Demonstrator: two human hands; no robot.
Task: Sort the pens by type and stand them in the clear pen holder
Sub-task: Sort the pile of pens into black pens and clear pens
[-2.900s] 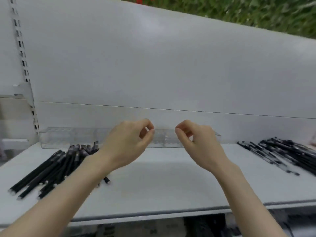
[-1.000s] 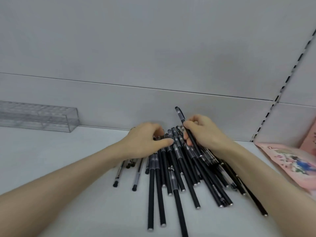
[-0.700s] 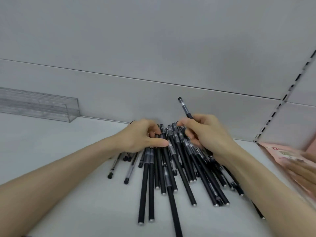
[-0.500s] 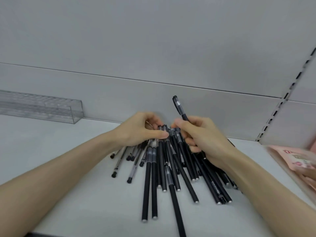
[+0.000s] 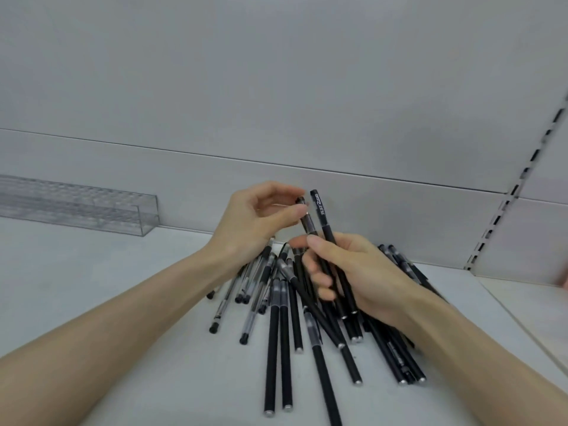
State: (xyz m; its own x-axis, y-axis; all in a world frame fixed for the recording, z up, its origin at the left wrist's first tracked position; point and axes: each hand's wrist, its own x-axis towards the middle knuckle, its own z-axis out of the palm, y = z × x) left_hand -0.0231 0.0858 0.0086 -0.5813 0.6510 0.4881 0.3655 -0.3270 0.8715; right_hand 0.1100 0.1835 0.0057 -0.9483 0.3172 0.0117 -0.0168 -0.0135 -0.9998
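Note:
A heap of black pens (image 5: 310, 318) lies on the white shelf; some have clear barrels, others are solid black. My right hand (image 5: 350, 272) is closed around two black pens (image 5: 322, 216) held upright above the heap, their caps pointing up. My left hand (image 5: 255, 222) pinches the cap end of the left one of these two pens between thumb and fingers. The clear pen holder (image 5: 92, 207), a long box with a grid of holes, stands against the back wall at the far left, apart from both hands.
The white shelf (image 5: 92, 287) runs left to right with a white back panel behind it. A slotted upright (image 5: 516, 192) divides the wall at the right. A pink item (image 5: 564, 279) shows at the right edge.
My right hand has lifted off the heap and now holds two pens upright instead of one. My left hand left the heap and rose to pinch the top of one.

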